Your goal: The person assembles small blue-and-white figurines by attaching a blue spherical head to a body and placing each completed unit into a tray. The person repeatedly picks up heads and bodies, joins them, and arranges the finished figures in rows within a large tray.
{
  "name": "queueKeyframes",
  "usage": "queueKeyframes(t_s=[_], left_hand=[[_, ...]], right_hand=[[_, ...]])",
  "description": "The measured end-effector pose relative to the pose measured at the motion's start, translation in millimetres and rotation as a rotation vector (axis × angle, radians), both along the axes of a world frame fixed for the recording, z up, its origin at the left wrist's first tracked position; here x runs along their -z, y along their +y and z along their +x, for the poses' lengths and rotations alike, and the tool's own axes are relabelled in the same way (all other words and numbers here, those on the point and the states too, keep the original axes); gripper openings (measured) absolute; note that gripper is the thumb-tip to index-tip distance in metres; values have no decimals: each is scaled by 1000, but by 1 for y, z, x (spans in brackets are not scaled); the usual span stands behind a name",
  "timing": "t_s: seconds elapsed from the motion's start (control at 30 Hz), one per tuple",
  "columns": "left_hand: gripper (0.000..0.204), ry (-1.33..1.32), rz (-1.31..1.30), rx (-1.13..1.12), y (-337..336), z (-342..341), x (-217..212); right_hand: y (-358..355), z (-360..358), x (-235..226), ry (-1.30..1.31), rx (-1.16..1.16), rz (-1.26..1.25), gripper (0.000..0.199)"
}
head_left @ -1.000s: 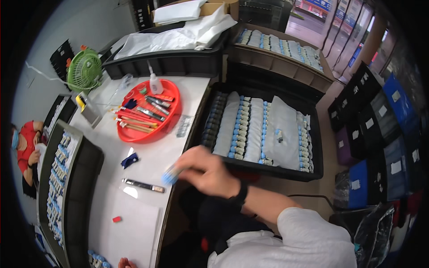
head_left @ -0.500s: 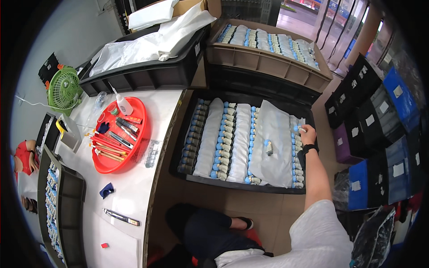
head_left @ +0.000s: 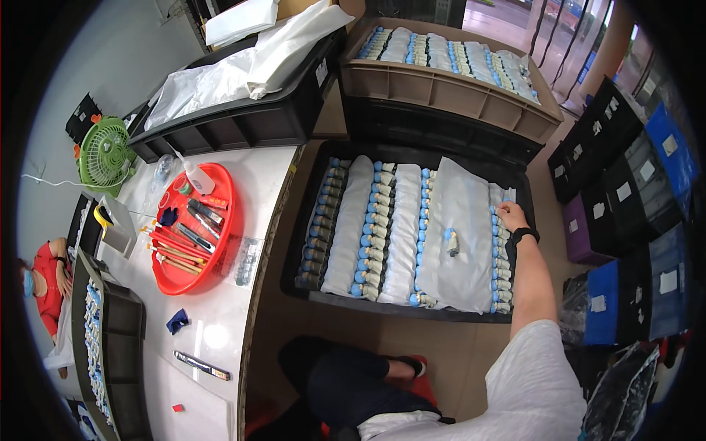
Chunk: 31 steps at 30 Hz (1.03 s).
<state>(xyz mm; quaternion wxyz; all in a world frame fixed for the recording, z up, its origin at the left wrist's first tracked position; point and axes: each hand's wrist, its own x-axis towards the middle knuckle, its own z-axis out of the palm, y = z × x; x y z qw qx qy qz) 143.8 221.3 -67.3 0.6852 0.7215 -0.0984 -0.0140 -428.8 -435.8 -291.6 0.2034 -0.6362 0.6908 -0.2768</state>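
Since the right hand (head_left: 511,216) left the white tabletop (head_left: 220,323) a second ago, where it held a small blue-capped piece near the dark pen, it has swung across to the black crate (head_left: 382,303) on the floor and now sits at the crate's right edge, near the far right corner. Half a second ago it was already at that edge; now it is a touch lower and its fingers are curled down onto the rightmost row of blue-capped tubes (head_left: 501,272). Grip is narrow, fingertips pinched on or at a tube in that row; can't tell if a tube is actually lifted or just touched.

The head view has swung with it: crate is now centre frame, tabletop pushed to the left.

One loose blue-capped tube (head_left: 451,242) lies on the white sheet (head_left: 460,242) covering the rows, just left of the hand, apart from it.

Left hand not in view.

My read: the piece carried from the tabletop has gone into the crate, probably into that right-hand row, and work is now at that row.

Unmoved on the tabletop: red tray (head_left: 213,253) of tools, dark pen (head_left: 201,364) near the front edge, small blue scrap (head_left: 176,320). Brown crate (head_left: 448,81) of the same tubes stands behind.
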Motion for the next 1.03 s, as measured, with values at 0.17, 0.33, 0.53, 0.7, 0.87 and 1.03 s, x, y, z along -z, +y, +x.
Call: queueKeyframes(t_s=[0.17, 0.33, 0.53, 0.7, 0.87, 1.03], left_hand=[[21, 3, -56, -1, -3, -4, -2], [22, -27, 104, -69, -8, -13, -9], [21, -26, 166, -69, -14, -20, -15], [18, -43, 76, -64, -9, -16, -6], [18, -24, 92, -68, -5, -17, -7], [20, 1, 78, -59, -1, -11, -1]], right_hand=[[12, 27, -13, 494, 91, -391, 28], [42, 93, -66, -80, -46, -215, 23], [102, 154, -90, 2, -200, 26, 29], [119, 170, -85, 105, -96, 29, 41], [113, 167, -69, 136, -93, -21, 34], [62, 105, -34, 58, 32, -94, 24]])
